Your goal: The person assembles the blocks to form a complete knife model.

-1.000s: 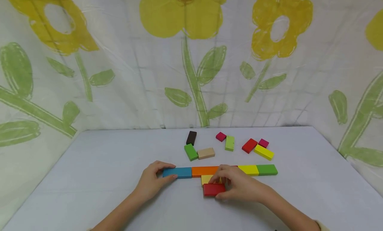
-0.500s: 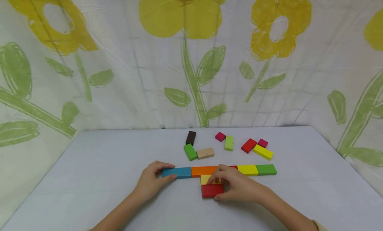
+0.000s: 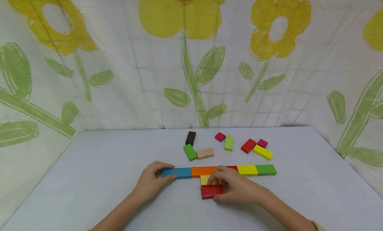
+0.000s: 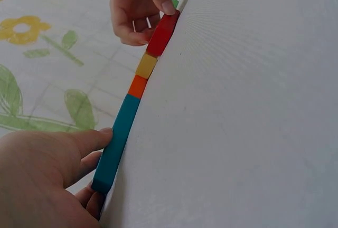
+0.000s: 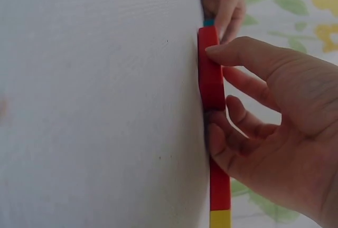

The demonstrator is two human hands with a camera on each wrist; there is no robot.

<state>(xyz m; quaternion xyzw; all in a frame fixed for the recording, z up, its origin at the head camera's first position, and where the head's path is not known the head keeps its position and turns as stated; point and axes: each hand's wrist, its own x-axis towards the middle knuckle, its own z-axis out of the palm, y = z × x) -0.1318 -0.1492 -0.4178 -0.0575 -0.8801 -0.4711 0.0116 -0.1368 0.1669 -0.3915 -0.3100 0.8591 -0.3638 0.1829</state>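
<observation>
At the left end of a row of blocks, my left hand (image 3: pixel 152 179) holds a blue block (image 3: pixel 182 172) between thumb and fingers. To its right in the row come an orange block (image 3: pixel 203 171), a partly covered red block (image 3: pixel 233 167), a yellow block (image 3: pixel 247 170) and a green block (image 3: pixel 266 170). A pale yellow block (image 3: pixel 204 180) lies against the orange one's near side. My right hand (image 3: pixel 239 187) pinches a second red block (image 5: pixel 211 72), which sits along the near edge of the pale yellow block; the fingers hide part of both.
Loose blocks lie behind the row: dark brown (image 3: pixel 191 138), green (image 3: pixel 190 152), tan (image 3: pixel 205 153), lime (image 3: pixel 228 143), red (image 3: pixel 249 146), yellow (image 3: pixel 263 152) and two small pink ones. A flower-printed sheet (image 3: pixel 134 91) hangs at the table's back edge.
The red block in my right hand has shifted slightly toward me and left, and now sits lower along the pale yellow block's near edge. The left hand stays on the blue block.
</observation>
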